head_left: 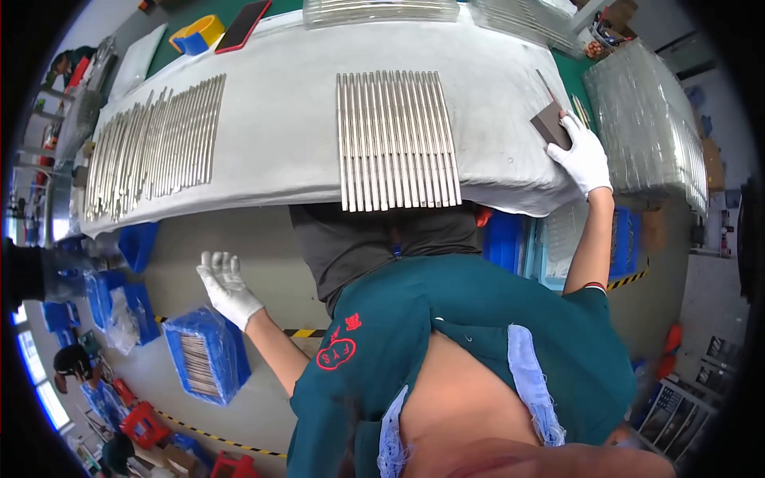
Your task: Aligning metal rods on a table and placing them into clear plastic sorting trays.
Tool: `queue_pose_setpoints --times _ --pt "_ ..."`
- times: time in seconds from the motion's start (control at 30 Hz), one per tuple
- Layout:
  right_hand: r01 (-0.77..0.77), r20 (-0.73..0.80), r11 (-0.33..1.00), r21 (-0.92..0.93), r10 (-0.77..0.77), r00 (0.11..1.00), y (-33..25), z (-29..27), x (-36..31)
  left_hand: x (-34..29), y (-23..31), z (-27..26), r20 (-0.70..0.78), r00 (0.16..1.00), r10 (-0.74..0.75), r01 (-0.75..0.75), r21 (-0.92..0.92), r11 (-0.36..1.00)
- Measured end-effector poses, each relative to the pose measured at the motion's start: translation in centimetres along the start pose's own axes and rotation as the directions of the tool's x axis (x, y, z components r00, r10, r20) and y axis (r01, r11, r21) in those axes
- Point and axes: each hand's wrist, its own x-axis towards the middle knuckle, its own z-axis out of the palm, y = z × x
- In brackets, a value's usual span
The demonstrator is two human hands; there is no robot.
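Note:
My right hand (586, 157), in a white glove, grips the edge of a dark brown rectangular block (550, 126) at the right end of the cloth-covered table. A thin metal rod (548, 84) lies just beyond the block. Off the table's front edge, to the left, my gloved left hand (229, 288) is held in the air, palm up and fingers apart, with nothing in it. A neat row of silver metal rods (396, 139) lies side by side in the middle, their near ends at the table's front edge. More metal rods (159, 147) lie less evenly on the left.
White cloth (275, 119) covers the table. Along its far side are a phone (243, 25), a yellow and blue tape roll (198, 35) and clear plastic trays (381, 11). Stacked clear trays (645, 115) stand at the right. A blue lined bin (205, 358) sits on the floor behind my left hand.

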Motion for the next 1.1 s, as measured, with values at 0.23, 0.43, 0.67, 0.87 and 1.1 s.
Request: queue_pose_setpoints --times 0.23,0.43,0.67,0.87,1.1 --pt "0.087 -0.288 0.992 0.087 -0.058 0.956 -0.6 -1.9 0.6 0.1 1.0 3.6 0.278 0.94 0.198 -0.246 0.15 0.958" --pt "0.117 -0.252 0.988 0.102 -0.088 0.964 -0.8 -0.2 4.6 -2.6 2.3 5.3 0.381 0.883 0.275 -0.419 0.374 0.827" --pt "0.337 -0.307 0.94 0.056 -0.305 0.901 -2.9 -0.5 4.7 -3.6 3.3 3.6 0.357 0.881 0.31 -0.458 0.486 0.744" --pt "0.621 -0.217 0.779 0.092 -0.593 0.776 -9.7 1.6 2.9 -2.6 2.7 6.4 0.702 0.57 0.426 -0.804 0.372 0.463" --pt "0.733 -0.105 0.655 0.186 -0.728 0.677 -13.3 1.6 3.1 -3.1 1.3 15.0 0.961 0.051 0.271 -0.999 0.045 0.03"
